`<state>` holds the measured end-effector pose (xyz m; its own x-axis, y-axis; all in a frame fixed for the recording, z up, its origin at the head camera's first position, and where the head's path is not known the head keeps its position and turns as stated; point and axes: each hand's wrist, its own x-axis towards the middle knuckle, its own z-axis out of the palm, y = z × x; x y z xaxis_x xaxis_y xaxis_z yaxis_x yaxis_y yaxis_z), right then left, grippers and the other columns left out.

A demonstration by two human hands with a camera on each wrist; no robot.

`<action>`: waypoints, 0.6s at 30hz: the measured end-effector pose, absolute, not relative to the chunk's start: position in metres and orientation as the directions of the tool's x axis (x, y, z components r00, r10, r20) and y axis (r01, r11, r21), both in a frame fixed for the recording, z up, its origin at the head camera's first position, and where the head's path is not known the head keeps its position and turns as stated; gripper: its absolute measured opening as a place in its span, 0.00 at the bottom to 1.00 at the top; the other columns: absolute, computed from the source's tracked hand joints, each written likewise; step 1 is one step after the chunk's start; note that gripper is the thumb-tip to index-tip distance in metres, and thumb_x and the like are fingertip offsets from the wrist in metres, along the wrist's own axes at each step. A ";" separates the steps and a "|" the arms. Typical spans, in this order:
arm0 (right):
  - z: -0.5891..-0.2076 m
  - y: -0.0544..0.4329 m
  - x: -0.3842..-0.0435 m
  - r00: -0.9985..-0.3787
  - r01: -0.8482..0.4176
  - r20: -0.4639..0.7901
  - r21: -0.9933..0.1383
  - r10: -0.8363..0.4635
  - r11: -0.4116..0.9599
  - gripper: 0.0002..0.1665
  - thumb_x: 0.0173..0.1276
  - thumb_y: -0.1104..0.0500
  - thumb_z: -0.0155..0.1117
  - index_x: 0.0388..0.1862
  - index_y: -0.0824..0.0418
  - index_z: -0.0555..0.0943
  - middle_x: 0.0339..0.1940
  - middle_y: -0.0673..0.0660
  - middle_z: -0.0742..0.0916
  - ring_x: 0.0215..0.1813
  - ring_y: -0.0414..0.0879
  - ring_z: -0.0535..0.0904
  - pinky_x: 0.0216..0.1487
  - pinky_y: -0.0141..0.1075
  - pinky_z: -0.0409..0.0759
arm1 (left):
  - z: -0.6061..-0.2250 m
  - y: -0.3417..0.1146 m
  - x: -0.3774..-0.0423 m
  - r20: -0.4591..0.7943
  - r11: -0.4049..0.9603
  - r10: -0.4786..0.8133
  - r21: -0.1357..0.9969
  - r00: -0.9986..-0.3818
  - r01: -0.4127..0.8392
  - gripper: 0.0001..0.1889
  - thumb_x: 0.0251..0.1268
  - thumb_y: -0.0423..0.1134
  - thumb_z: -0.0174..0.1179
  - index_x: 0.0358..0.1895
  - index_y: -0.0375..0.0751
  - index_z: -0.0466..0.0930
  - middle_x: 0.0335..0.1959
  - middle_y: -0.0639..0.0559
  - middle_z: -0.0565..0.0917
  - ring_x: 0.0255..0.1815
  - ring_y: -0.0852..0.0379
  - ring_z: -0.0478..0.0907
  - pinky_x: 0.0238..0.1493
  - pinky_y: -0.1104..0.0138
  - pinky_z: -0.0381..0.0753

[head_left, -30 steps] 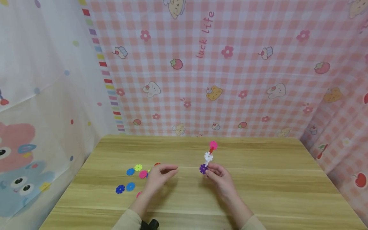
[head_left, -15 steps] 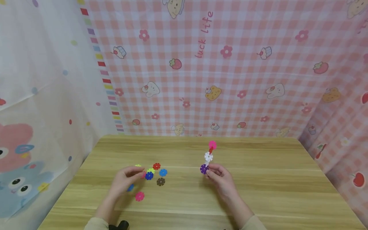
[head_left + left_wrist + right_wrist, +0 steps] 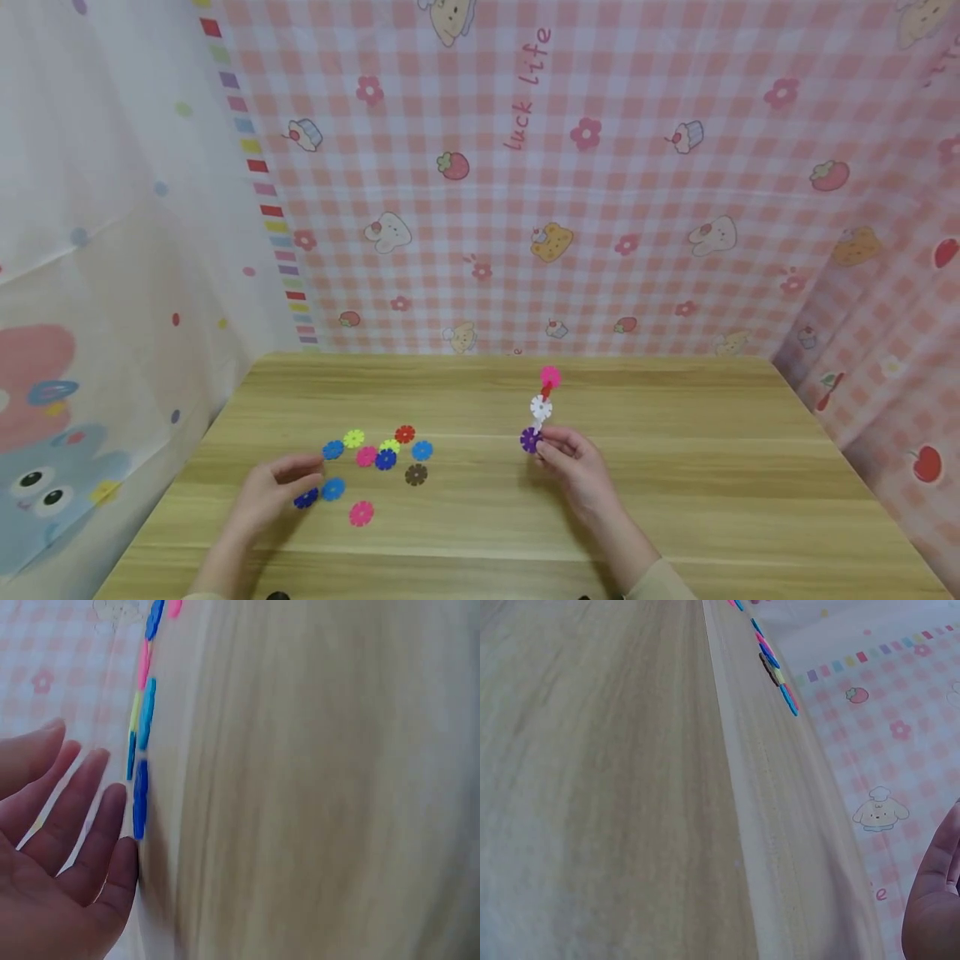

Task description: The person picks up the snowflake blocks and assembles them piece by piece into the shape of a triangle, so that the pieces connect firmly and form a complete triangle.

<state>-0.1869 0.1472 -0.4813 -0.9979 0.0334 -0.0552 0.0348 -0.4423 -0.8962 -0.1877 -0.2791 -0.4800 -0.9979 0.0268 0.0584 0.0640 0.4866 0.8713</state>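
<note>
My right hand (image 3: 573, 467) pinches the lower end of a short chain of notched plastic snowflake discs. From the top, the chain runs pink disc (image 3: 551, 377), red disc (image 3: 547, 391), white disc (image 3: 541, 407), another white one on edge, and a purple disc (image 3: 531, 440) by the fingertips. On the left, my left hand (image 3: 273, 496) hovers with relaxed fingers beside a dark blue disc (image 3: 306, 498), partly covering it in the head view. Nothing is held in that hand (image 3: 67, 840). Only an edge of my right hand (image 3: 934, 892) shows in the right wrist view; the chain is outside it.
Loose discs lie left of centre on the wooden table (image 3: 675, 500): light blue (image 3: 333, 489), pink (image 3: 362, 513), brown (image 3: 416, 475), red (image 3: 405, 434), yellow (image 3: 354, 438) and several more. A checked curtain (image 3: 480, 183) hangs behind the table.
My left hand has moved left, from near the middle across the loose discs to the dark blue one. My right hand keeps holding the chain in nearly the same place.
</note>
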 end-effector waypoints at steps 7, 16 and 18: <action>-0.482 0.148 -0.187 -0.998 0.043 -0.061 -0.899 0.026 -0.436 0.15 0.65 0.80 0.55 0.42 0.65 0.80 0.37 0.56 0.86 0.37 0.43 0.83 0.45 0.32 0.84 | -0.480 -0.294 -0.185 -0.016 0.532 0.096 0.846 -0.995 0.038 0.21 0.63 0.35 0.68 0.56 0.28 0.80 0.52 0.38 0.84 0.48 0.57 0.81 0.48 0.74 0.76; -0.481 0.148 -0.188 -0.998 0.039 -0.056 -0.898 0.027 -0.438 0.15 0.65 0.79 0.56 0.43 0.66 0.80 0.37 0.56 0.86 0.37 0.43 0.84 0.45 0.32 0.84 | -0.483 -0.306 -0.184 0.008 0.559 0.212 0.819 -0.977 0.128 0.24 0.57 0.37 0.72 0.56 0.31 0.81 0.54 0.39 0.83 0.53 0.54 0.79 0.53 0.72 0.76; -0.480 0.148 -0.188 -0.998 0.040 -0.057 -0.895 0.024 -0.444 0.14 0.65 0.79 0.56 0.43 0.66 0.80 0.37 0.56 0.87 0.37 0.43 0.84 0.45 0.32 0.84 | -0.485 -0.308 -0.184 0.038 0.549 0.233 0.819 -0.972 0.164 0.24 0.55 0.36 0.73 0.55 0.31 0.82 0.53 0.39 0.83 0.53 0.59 0.78 0.54 0.73 0.74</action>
